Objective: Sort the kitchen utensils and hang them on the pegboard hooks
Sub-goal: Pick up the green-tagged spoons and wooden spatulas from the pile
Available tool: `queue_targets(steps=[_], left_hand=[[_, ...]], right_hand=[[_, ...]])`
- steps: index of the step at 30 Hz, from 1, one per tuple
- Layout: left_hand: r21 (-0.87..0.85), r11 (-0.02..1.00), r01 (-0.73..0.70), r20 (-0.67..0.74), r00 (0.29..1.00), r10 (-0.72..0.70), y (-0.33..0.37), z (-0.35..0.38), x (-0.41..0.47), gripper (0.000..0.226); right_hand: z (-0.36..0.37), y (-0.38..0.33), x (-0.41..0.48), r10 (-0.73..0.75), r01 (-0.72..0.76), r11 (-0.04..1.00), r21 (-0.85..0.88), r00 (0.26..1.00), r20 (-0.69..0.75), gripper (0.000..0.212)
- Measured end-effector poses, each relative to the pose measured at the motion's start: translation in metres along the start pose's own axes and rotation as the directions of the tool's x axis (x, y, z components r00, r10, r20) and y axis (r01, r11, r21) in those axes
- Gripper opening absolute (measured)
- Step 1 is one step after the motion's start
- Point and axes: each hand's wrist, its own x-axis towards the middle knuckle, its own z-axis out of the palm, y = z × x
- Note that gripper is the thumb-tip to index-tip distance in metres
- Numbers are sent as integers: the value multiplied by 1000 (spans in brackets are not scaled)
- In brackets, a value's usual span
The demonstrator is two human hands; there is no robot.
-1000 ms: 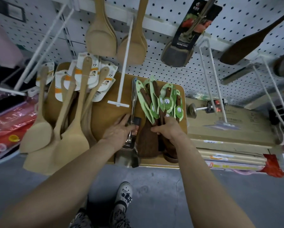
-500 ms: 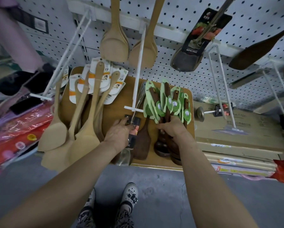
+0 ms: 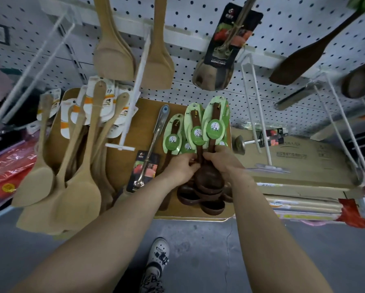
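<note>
The left grip (image 3: 180,168) has left the long shiny metal tool with the black card (image 3: 156,136) lying on the brown surface (image 3: 122,172) and joined the right grip (image 3: 223,160), so both now curl round the bunch of dark brown wooden spoons with green tags (image 3: 209,182), mid-frame, likely the next to hang.

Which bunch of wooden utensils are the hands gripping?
The dark spoons with green cards, gripped at the handles by the left hand and right hand; the pale spatulas further left are untouched.
</note>
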Motion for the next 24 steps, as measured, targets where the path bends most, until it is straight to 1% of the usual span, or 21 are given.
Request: queue_targets(steps=[1, 3, 5, 7, 8, 10, 13, 15, 19, 24], left_hand=[[-43, 999, 24, 2, 1000, -24, -1, 4, 3, 33], [-121, 990, 67, 11, 998, -66, -2, 7, 7, 38], [-139, 988, 62, -10, 998, -64, -4, 10, 12, 38], [-53, 998, 36, -30, 999, -38, -3, 11, 14, 38], [18, 1000, 18, -45, 999, -17, -2, 11, 13, 38], [121, 993, -12, -83, 996, 22, -4, 11, 16, 39], [178, 984, -30, -85, 995, 46, -6, 14, 16, 40], [200, 979, -28, -84, 995, 46, -8, 16, 16, 40], [222, 975, -32, -89, 995, 53, -9, 15, 14, 37], [203, 979, -30, -109, 993, 53, -8, 10, 5, 34]], right_hand=[[-3, 2, 1, -8, 8, 1000, -14, 1000, -5, 48], [-9, 2, -2, -22, 20, 998, -51, 999, -31, 39], [-14, -3, -6, -53, 47, 995, -86, 996, -68, 33], [-19, -6, -6, -64, 55, 991, -119, 995, -77, 36], [-21, -7, -5, -63, 53, 988, -148, 996, -61, 37], [-26, -8, -5, -57, 60, 969, -239, 998, 19, 40], [-32, -9, -10, -35, 73, 934, -351, 993, 112, 42], [-34, -9, -13, -48, 93, 923, -374, 991, 128, 41], [-34, -7, -15, -54, 99, 930, -354, 989, 137, 34], [-32, -3, -13, -53, 72, 923, -378, 997, 59, 39]])
